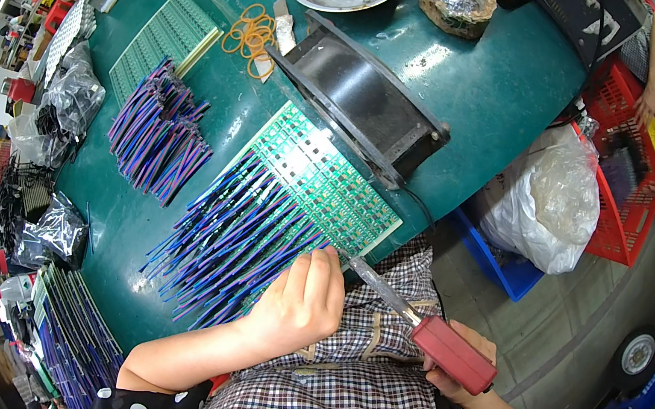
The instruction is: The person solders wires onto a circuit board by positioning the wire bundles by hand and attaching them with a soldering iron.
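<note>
My right hand (pixel 479 343) is wrapped round the red handle of a soldering iron (pixel 454 354). The iron's metal shaft points up and left, and its tip meets the near edge of a green circuit board panel (pixel 355 194). Beside that tip, my left hand (pixel 302 294) is closed in a pinch; what sits between its fingertips is hidden. Rows of blue, black and reddish wires (pixel 242 225) are attached across the panel and fan out toward the lower left. A black fan (pixel 355 92) stands on its side just behind the panel.
Left of the panel lie a wire bundle (pixel 157 133) and stacked boards (pixel 166 39). Rubber bands (pixel 249 34), a metal dish (pixel 341 0) and a rough-rimmed pot (pixel 456 5) sit farther back. At right are a red crate (pixel 623 221), a white bag (pixel 549 198) and another person's hands (pixel 649 107).
</note>
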{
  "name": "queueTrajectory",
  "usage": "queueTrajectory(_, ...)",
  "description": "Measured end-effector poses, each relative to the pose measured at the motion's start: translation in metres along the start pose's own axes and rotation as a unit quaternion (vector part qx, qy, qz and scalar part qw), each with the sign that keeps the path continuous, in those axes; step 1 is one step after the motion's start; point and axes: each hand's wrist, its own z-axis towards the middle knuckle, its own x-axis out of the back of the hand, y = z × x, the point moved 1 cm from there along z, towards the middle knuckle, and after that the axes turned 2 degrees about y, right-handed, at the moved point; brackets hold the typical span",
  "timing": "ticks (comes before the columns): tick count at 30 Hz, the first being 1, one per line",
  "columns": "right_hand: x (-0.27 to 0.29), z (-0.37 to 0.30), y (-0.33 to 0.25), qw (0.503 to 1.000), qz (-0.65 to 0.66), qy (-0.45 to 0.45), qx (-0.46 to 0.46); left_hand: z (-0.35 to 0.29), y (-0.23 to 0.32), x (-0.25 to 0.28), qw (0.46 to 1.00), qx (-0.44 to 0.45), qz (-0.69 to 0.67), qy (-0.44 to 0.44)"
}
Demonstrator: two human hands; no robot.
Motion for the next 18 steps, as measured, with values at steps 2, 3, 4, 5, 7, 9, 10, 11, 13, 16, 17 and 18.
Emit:
queueTrajectory(2,0.001,-0.004,0.0,1.0,-0.023,-0.012,-0.005,-0.001,-0.001,0.001,1.0,0.01,-0.01,0.003)
queueTrajectory(3,0.0,-0.002,-0.001,1.0,-0.022,-0.011,-0.005,-0.001,0.0,0.001,1.0,0.021,-0.019,0.005)
queueTrajectory(4,-0.001,0.001,-0.002,1.0,-0.012,0.016,-0.014,-0.001,0.0,0.0,1.0,0.02,-0.019,0.005)
queueTrajectory(5,-0.001,0.003,-0.003,0.999,-0.001,0.043,-0.023,-0.001,0.001,0.0,0.999,0.032,-0.02,0.011)
queueTrajectory(7,0.001,0.0,-0.003,0.997,0.034,0.012,-0.068,-0.002,0.001,-0.001,0.999,0.045,-0.021,0.019)
queueTrajectory(9,0.0,0.0,-0.002,0.991,0.07,-0.02,-0.113,-0.003,0.001,-0.001,0.998,0.047,-0.034,0.029)
queueTrajectory(10,-0.002,0.003,-0.002,0.996,0.05,0.005,-0.077,-0.003,0.0,-0.001,0.998,0.047,-0.035,0.029)
queueTrajectory(11,-0.003,0.004,-0.002,0.998,0.029,0.029,-0.04,-0.003,0.0,-0.001,0.998,0.044,-0.044,0.031)
queueTrajectory(13,-0.001,0.003,-0.001,0.999,0.031,0.015,-0.041,-0.003,-0.002,-0.001,0.997,0.042,-0.054,0.034)
queueTrajectory(16,-0.003,0.007,-0.001,0.999,0.019,0.008,-0.027,-0.001,-0.004,-0.001,0.999,0.001,-0.029,0.034)
queueTrajectory(17,-0.003,0.008,-0.002,1.0,0.006,0.014,-0.011,-0.001,-0.005,-0.001,0.999,0.001,-0.034,0.033)
queueTrajectory(18,-0.002,0.008,-0.001,1.0,0.006,0.014,-0.011,-0.001,-0.005,-0.001,0.999,0.001,-0.04,0.031)
